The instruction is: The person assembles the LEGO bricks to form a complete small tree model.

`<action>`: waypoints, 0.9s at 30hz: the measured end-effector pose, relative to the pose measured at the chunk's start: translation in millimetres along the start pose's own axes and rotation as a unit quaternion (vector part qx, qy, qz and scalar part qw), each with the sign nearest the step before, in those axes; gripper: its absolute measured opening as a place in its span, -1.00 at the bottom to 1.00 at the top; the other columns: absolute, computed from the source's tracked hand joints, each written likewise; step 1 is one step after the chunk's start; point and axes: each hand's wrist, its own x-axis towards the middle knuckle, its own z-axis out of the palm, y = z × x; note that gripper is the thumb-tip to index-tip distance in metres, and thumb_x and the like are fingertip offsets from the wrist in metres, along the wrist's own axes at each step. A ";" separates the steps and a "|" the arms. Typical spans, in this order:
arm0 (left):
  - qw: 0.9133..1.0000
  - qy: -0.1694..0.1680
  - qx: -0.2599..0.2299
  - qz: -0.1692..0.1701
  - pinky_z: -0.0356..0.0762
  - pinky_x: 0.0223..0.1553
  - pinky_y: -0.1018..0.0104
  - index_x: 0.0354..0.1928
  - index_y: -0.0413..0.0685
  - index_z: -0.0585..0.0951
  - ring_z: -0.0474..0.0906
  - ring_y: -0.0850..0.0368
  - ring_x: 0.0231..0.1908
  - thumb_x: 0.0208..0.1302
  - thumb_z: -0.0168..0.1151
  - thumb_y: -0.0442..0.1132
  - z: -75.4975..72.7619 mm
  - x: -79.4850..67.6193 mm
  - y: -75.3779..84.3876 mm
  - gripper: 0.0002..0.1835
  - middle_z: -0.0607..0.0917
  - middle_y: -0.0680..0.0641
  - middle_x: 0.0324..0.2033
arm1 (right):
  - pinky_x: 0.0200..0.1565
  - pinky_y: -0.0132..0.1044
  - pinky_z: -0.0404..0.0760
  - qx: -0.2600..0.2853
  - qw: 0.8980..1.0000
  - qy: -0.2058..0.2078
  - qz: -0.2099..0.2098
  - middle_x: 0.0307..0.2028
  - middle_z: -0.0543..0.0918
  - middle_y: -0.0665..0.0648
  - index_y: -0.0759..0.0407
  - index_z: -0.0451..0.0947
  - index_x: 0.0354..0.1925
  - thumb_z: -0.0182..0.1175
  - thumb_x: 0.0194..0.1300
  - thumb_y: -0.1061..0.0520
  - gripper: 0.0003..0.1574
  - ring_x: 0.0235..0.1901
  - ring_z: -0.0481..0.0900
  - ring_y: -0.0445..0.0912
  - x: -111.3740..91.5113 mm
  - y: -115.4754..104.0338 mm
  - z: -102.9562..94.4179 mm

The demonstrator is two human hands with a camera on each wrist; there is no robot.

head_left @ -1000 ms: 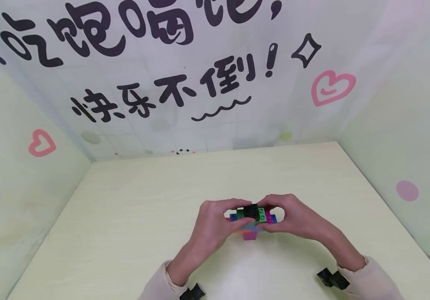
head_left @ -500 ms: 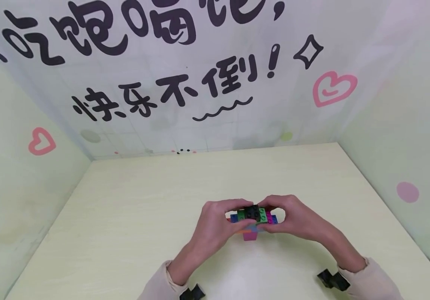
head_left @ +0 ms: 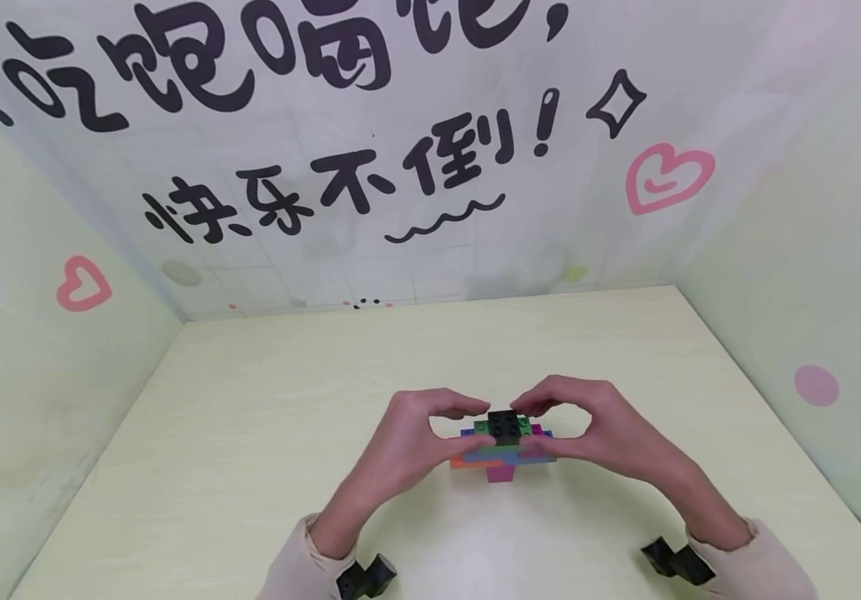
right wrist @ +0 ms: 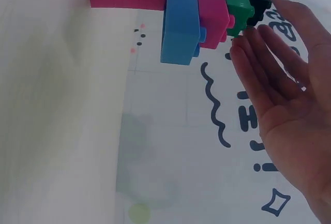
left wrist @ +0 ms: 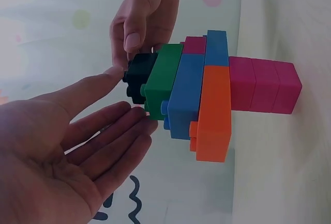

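Observation:
A stepped tower of toy building bricks stands upright on the table. At its top is a black brick [head_left: 504, 427], above a green brick [left wrist: 165, 74]. Lower layers show a blue brick [left wrist: 186, 97], an orange brick [left wrist: 213, 115], a magenta brick [right wrist: 212, 16] and another blue brick [right wrist: 180, 25]. Stacked magenta bricks [left wrist: 264, 85] form the narrow stem. My left hand [head_left: 403, 442] is beside the top, fingers loosely extended, thumb close to the black brick. Opposite it, my right hand [head_left: 603, 421] holds a similar relaxed curve. Whether any fingertip touches the bricks is hard to tell.
The pale table [head_left: 287, 400] meets a back wall [head_left: 310, 275] printed with black lettering. Side walls with hearts and dots stand left and right. Black devices are strapped at both cuffs.
Both hands have loosened from the upper bricks and spread slightly apart, uncovering more of the black, orange and blue bricks. The tower stays in place.

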 end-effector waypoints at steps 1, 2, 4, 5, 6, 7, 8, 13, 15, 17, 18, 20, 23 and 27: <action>1.000 -0.002 -0.001 -0.002 0.56 -0.10 0.34 -0.06 0.13 0.74 0.63 0.34 -0.15 0.08 0.48 0.03 0.2 0.2 -0.5 -0.63 0.73 0.25 -0.17 | -0.12 -0.32 0.58 0.006 1.000 0.001 -0.001 -0.20 0.69 0.03 0.21 0.62 -0.06 0.48 -0.01 0.39 -0.51 -0.23 0.64 -0.06 2.0 -4.1 0.2; 1.000 -0.003 -0.001 -0.001 0.56 -0.12 0.34 -0.06 0.13 0.74 0.63 0.33 -0.16 0.08 0.48 0.02 0.7 0.3 -0.9 -0.64 0.73 0.24 -0.18 | -0.12 -0.34 0.58 0.011 1.000 0.001 -0.001 -0.20 0.70 0.03 0.21 0.63 -0.06 0.48 0.00 0.39 -0.52 -0.24 0.65 -0.04 2.4 -3.7 0.7; 1.000 -0.005 -0.005 0.000 0.57 -0.15 0.34 -0.07 0.11 0.75 0.63 0.32 -0.17 0.09 0.48 -0.01 2.0 0.6 -1.8 -0.66 0.74 0.20 -0.19 | -0.13 -0.33 0.58 0.018 1.000 0.002 -0.001 -0.22 0.70 0.04 0.21 0.64 -0.08 0.47 0.01 0.40 -0.55 -0.25 0.65 -0.04 2.9 -2.6 1.4; 1.000 -0.004 -0.008 0.001 0.57 -0.17 0.35 -0.08 0.11 0.75 0.64 0.30 -0.18 0.10 0.48 -0.02 2.6 0.8 -2.0 -0.67 0.75 0.19 -0.20 | -0.13 -0.31 0.59 0.021 1.000 0.003 0.000 -0.23 0.70 0.04 0.21 0.64 -0.09 0.46 0.02 0.40 -0.56 -0.26 0.65 -0.04 3.0 -1.9 1.5; 1.000 -0.004 -0.009 0.001 0.58 -0.18 0.35 -0.08 0.10 0.75 0.64 0.29 -0.18 0.10 0.48 -0.04 3.1 0.9 -1.9 -0.67 0.75 0.20 -0.21 | -0.14 -0.29 0.60 0.023 1.000 0.004 0.003 -0.23 0.70 0.04 0.21 0.64 -0.10 0.46 0.02 0.40 -0.57 -0.26 0.65 -0.04 3.0 -1.2 1.6; 1.000 -0.003 -0.010 0.002 0.58 -0.19 0.36 -0.09 0.10 0.75 0.64 0.29 -0.19 0.09 0.49 -0.05 3.5 1.0 -1.8 -0.68 0.75 0.20 -0.22 | -0.15 -0.27 0.60 0.026 1.000 0.005 0.006 -0.24 0.70 0.04 0.21 0.64 -0.10 0.46 0.03 0.40 -0.58 -0.26 0.65 -0.04 3.0 -0.6 1.7; 1.000 -0.003 -0.010 0.003 0.58 -0.20 0.37 -0.09 0.09 0.76 0.65 0.28 -0.19 0.09 0.49 -0.06 3.8 1.2 -1.5 -0.68 0.75 0.20 -0.23 | -0.15 -0.24 0.61 0.030 1.000 0.005 0.009 -0.24 0.70 0.04 0.20 0.65 -0.11 0.46 0.03 0.39 -0.59 -0.27 0.66 -0.04 3.0 0.0 1.7; 1.000 0.004 -0.017 0.001 0.59 -0.22 0.39 -0.11 0.05 0.77 0.66 0.27 -0.21 0.07 0.50 -0.08 4.6 1.8 0.0 -0.69 0.75 0.20 -0.25 | -0.16 -0.18 0.62 0.047 0.999 0.004 0.020 -0.25 0.70 0.05 0.19 0.65 -0.12 0.45 0.06 0.37 -0.63 -0.27 0.66 -0.03 3.7 0.9 1.5; 1.000 0.006 -0.025 -0.003 0.60 -0.24 0.39 -0.11 0.05 0.77 0.67 0.28 -0.22 0.07 0.50 -0.09 4.7 1.8 0.5 -0.69 0.75 0.19 -0.25 | -0.16 -0.18 0.62 0.049 0.999 0.002 0.020 -0.26 0.70 0.05 0.19 0.65 -0.12 0.45 0.06 0.36 -0.63 -0.27 0.66 -0.03 4.1 0.1 1.3; 0.999 0.007 -0.034 -0.008 0.61 -0.25 0.38 -0.12 0.05 0.77 0.67 0.28 -0.23 0.07 0.51 -0.10 4.9 1.7 0.8 -0.70 0.75 0.19 -0.26 | -0.16 -0.17 0.62 0.051 0.999 0.002 0.020 -0.26 0.70 0.06 0.19 0.65 -0.13 0.45 0.06 0.37 -0.63 -0.27 0.66 -0.03 4.5 -0.6 1.3; 0.999 0.007 -0.037 -0.010 0.61 -0.25 0.37 -0.12 0.05 0.77 0.67 0.29 -0.23 0.07 0.51 -0.11 5.0 1.5 0.9 -0.70 0.75 0.19 -0.26 | -0.16 -0.19 0.61 0.051 0.998 0.001 0.019 -0.26 0.70 0.06 0.20 0.65 -0.13 0.45 0.06 0.37 -0.63 -0.27 0.66 -0.02 4.4 -0.7 1.5; 0.999 0.007 -0.040 -0.014 0.61 -0.24 0.36 -0.13 0.06 0.77 0.67 0.30 -0.23 0.07 0.50 -0.11 5.3 1.5 1.1 -0.71 0.75 0.20 -0.26 | -0.15 -0.20 0.61 0.051 0.999 0.002 0.017 -0.26 0.69 0.06 0.20 0.64 -0.13 0.45 0.05 0.39 -0.62 -0.26 0.65 -0.02 3.9 0.3 2.1; 0.999 0.003 -0.039 -0.016 0.61 -0.24 0.34 -0.12 0.07 0.77 0.67 0.30 -0.23 0.08 0.50 -0.12 5.4 1.3 1.1 -0.71 0.75 0.21 -0.26 | -0.15 -0.24 0.61 0.047 0.999 0.003 0.015 -0.25 0.69 0.05 0.19 0.64 -0.12 0.46 0.04 0.39 -0.60 -0.26 0.65 -0.02 0.9 6.4 3.9; 0.999 -0.034 -0.016 -0.008 0.59 -0.17 0.37 -0.04 0.06 0.73 0.66 0.27 -0.16 0.10 0.49 -0.14 -0.4 0.7 -0.4 -0.66 0.74 0.18 -0.17 | -0.10 -0.21 0.60 0.029 0.999 -0.018 0.038 -0.17 0.69 -0.02 0.08 0.62 -0.02 0.48 0.09 0.24 -0.55 -0.19 0.65 -0.08 -7.3 20.4 4.3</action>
